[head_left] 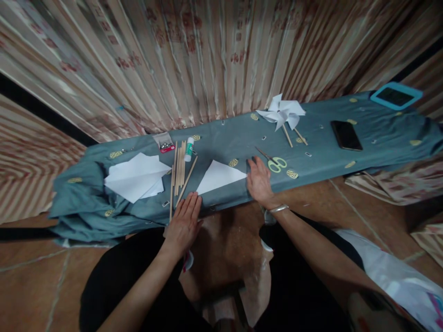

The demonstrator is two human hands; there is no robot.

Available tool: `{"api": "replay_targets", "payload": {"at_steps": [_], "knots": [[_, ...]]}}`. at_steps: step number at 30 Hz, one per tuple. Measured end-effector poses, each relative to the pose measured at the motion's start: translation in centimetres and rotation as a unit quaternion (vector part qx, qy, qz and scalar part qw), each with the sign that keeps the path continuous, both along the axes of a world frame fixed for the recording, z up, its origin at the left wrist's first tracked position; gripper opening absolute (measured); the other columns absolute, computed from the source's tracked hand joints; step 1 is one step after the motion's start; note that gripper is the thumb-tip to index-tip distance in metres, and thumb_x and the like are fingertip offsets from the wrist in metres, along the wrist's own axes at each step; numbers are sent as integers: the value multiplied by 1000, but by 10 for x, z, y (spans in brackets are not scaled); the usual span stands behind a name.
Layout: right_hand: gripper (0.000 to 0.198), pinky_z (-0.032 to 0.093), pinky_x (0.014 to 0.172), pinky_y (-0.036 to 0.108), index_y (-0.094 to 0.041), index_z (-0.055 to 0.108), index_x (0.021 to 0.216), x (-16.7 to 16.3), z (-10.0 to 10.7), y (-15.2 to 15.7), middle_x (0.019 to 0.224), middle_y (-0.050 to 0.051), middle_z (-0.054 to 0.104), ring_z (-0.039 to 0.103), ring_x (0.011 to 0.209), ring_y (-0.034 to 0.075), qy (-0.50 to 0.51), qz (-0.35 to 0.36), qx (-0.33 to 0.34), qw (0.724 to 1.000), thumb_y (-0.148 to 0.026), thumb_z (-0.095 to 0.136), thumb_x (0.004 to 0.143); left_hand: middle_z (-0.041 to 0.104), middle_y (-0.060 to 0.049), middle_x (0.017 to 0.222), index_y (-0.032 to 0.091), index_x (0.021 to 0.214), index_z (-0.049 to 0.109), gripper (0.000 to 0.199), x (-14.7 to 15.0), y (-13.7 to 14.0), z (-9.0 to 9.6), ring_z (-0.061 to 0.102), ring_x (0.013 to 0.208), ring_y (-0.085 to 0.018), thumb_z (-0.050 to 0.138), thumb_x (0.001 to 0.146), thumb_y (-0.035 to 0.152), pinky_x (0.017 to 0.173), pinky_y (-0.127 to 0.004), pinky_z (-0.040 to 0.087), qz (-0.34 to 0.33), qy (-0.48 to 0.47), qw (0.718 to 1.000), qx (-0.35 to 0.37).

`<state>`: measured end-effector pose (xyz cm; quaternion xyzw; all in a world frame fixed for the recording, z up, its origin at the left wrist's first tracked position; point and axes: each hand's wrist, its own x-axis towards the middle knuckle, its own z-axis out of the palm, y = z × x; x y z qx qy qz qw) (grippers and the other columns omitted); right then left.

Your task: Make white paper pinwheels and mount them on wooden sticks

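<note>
A white sheet of paper folded into a triangle [219, 177] lies on the cloth-covered bench in front of me. My left hand [184, 221] rests at its near left corner, fingers stretched out flat. At the triangle's right corner is my right hand [259, 181], its fingers extended and resting on the cloth. Scissors with pale green handles [276, 163] lie just beyond the right hand. Several wooden sticks [180, 168] and a glue stick [188, 149] lie to the left of the folded paper.
A stack of white paper sheets [136, 177] lies at the left, near a small packet of pins [164, 142]. White paper pinwheels on sticks [282, 111] lie at the back. Farther right are a black phone [346, 135] and a blue-framed tablet [396, 96]. Patterned curtains [221, 55] hang behind the bench.
</note>
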<state>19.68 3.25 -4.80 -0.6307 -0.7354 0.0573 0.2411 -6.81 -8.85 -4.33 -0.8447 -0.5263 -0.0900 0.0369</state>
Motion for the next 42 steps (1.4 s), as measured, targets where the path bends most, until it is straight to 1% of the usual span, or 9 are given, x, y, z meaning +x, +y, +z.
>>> {"api": "replay_targets", "payload": {"at_steps": [5, 12, 16, 19, 27, 31, 34, 39, 42], "knots": [[55, 32, 109, 54, -9, 51, 133, 5, -1, 6, 146, 21, 44, 39, 137, 30, 59, -5, -2, 998, -9, 39, 79, 36, -22, 152, 6, 149, 24, 66, 4, 0, 3, 28, 144, -31, 48, 89, 19, 115, -49, 30, 8, -15, 1000, 3], [38, 41, 106, 45, -23, 75, 97, 18, 15, 29, 123, 5, 67, 58, 119, 24, 197, 39, -90, 975, -22, 39, 85, 36, -23, 151, 7, 150, 21, 69, 9, -1, 1, 29, 143, -32, 49, 88, 19, 113, -53, 32, 17, -40, 999, 17], [19, 40, 105, 45, -23, 76, 84, 17, 25, 33, 114, 6, 70, 58, 119, 25, 250, 66, -131, 957, -33, 59, 81, 38, -24, 150, 6, 148, 25, 65, 10, -1, 4, 30, 143, -33, 48, 88, 18, 113, -52, 32, 20, -44, 999, 15], [12, 38, 106, 46, -20, 74, 79, 15, 28, 32, 117, 10, 69, 58, 120, 27, 268, 72, -137, 951, -22, 72, 67, 38, -23, 150, 8, 149, 25, 65, 11, -1, 5, 31, 142, -33, 48, 89, 19, 113, -53, 32, 23, -51, 998, 15], [5, 50, 92, 40, -18, 67, 73, 18, 35, 27, 110, 9, 71, 68, 99, 21, 343, 111, -174, 916, -22, 66, 71, 35, -20, 153, 18, 152, 16, 68, 15, 1, 11, 30, 144, -29, 49, 93, 30, 114, -51, 32, 48, -196, 979, 7], [19, 49, 92, 38, -18, 63, 74, 24, 47, 25, 113, 9, 70, 67, 97, 20, 413, 151, -207, 874, -35, 71, 69, 29, -19, 156, 21, 152, 18, 72, 18, 20, 33, 27, 145, -28, 52, 92, 40, 115, -50, 29, 95, -327, 940, -16], [29, 48, 92, 39, -19, 61, 72, 30, 56, 26, 110, 9, 71, 66, 96, 21, 423, 160, -222, 864, -43, 75, 65, 37, -18, 152, 20, 151, 23, 89, 22, 49, 50, 35, 141, -31, 66, 79, 51, 114, -50, 30, 88, -405, 904, -101], [36, 45, 95, 40, -19, 61, 74, 37, 67, 28, 111, 10, 71, 65, 101, 22, 424, 175, -222, 860, -51, 75, 66, 58, -17, 135, 15, 137, 50, 87, 32, 91, 61, 54, 125, -33, 67, 69, 65, 102, -44, 46, 118, -624, 730, -251], [38, 44, 96, 41, -19, 61, 76, 40, 71, 28, 114, 11, 70, 64, 104, 23, 417, 180, -218, 864, -53, 74, 68, 72, -15, 112, 13, 109, 69, 74, 37, 97, 58, 68, 102, -33, 73, 59, 67, 81, -40, 57, 159, -661, 664, -311]]}}
